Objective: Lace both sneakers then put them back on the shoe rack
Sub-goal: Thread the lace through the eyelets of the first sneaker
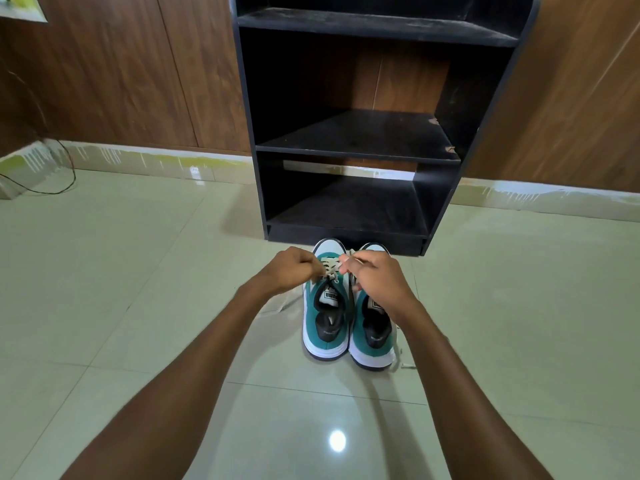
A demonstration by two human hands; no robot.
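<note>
Left sneaker (pixel 325 303): on the floor at 12 o'clock from the person, long axis 6-to-12, toe toward the shoe rack (pixel 363 140).
Left hand (pixel 291 271): closed, pinching the lace (pixel 329 266) at the eyelets.
Right hand (pixel 375 278): closed on the lace's other end, equally near.
Right sneaker (pixel 372 327): touching, at 3 o'clock.

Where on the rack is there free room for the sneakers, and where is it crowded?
All visible rack shelves are bare: bottom shelf, middle shelf. Crowded: the floor strip before the rack, where both sneakers stand and the left hand and right hand work the lace.
</note>
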